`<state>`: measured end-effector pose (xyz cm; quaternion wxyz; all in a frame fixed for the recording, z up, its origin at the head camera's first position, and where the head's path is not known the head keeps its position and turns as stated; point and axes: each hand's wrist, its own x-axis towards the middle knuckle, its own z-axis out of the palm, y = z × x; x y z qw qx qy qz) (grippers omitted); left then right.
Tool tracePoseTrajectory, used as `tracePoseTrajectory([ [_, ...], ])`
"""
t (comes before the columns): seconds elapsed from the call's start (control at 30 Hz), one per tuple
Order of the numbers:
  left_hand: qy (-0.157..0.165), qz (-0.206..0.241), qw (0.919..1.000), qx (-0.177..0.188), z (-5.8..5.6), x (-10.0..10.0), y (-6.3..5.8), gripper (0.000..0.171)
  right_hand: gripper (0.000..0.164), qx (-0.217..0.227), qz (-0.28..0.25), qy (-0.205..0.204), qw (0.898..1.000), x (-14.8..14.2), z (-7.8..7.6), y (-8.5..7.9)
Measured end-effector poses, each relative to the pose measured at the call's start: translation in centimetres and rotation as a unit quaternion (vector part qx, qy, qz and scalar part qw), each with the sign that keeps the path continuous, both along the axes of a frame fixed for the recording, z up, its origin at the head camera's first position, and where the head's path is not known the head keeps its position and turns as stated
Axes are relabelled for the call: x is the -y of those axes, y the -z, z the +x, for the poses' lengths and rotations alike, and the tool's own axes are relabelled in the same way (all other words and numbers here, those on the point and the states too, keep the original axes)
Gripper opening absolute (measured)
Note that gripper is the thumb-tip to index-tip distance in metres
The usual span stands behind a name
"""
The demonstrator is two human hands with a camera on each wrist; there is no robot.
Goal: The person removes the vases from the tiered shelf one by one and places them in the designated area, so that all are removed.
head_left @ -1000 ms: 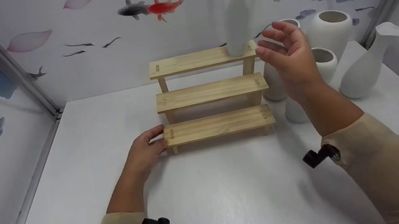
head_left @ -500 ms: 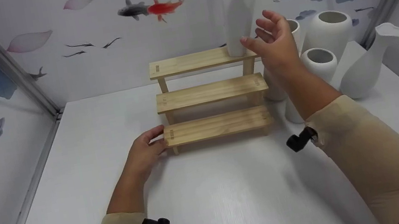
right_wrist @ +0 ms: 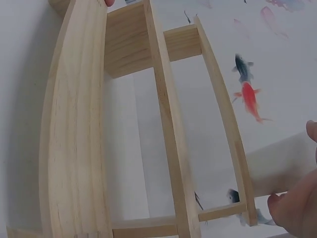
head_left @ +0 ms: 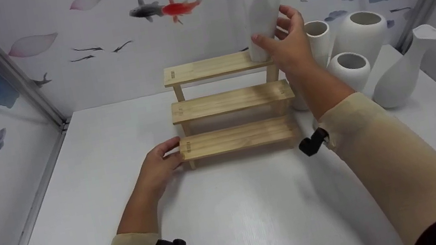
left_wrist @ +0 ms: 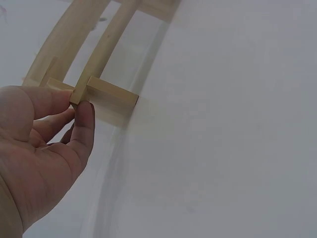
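Observation:
A three-tier wooden stand [head_left: 232, 101] stands on the white table. My left hand [head_left: 157, 167] pinches the left end of its lowest board between thumb and fingers, seen close up in the left wrist view beside the board's end [left_wrist: 81, 91]. On the right end of the top board a tall white faceted vase [head_left: 262, 2] stands upright. My right hand [head_left: 290, 44] is at the lower part of that vase, fingers spread around its right side and thumb [right_wrist: 294, 206] at its edge. The two lower boards carry nothing.
Right of the stand are several white vases: a slim cylinder [head_left: 317, 31], a wide round one [head_left: 362, 27], a short rounded one [head_left: 350, 65] and a flared-neck one [head_left: 400, 72]. Printed wall panels [head_left: 110, 69] enclose the table.
My right hand has moved left and away from me, from beside the vases on the right up to the tall vase. My left hand has kept its place on the stand.

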<state>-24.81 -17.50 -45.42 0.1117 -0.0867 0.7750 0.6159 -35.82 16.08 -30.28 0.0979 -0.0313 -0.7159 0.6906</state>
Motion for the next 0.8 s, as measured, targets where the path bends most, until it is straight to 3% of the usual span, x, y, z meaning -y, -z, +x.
tracePoseTrajectory([
  [0.47,-0.011,-0.006,0.9999,0.008,-0.05,-0.10,0.04,0.052,0.087,0.003,0.015,-0.012,1.000,0.33,-0.53,-0.06],
  [0.8,-0.003,0.000,1.0000,0.005,-0.25,0.06,0.18,0.051,0.086,-0.003,-0.026,-0.007,1.000,0.13,0.33,0.19],
])
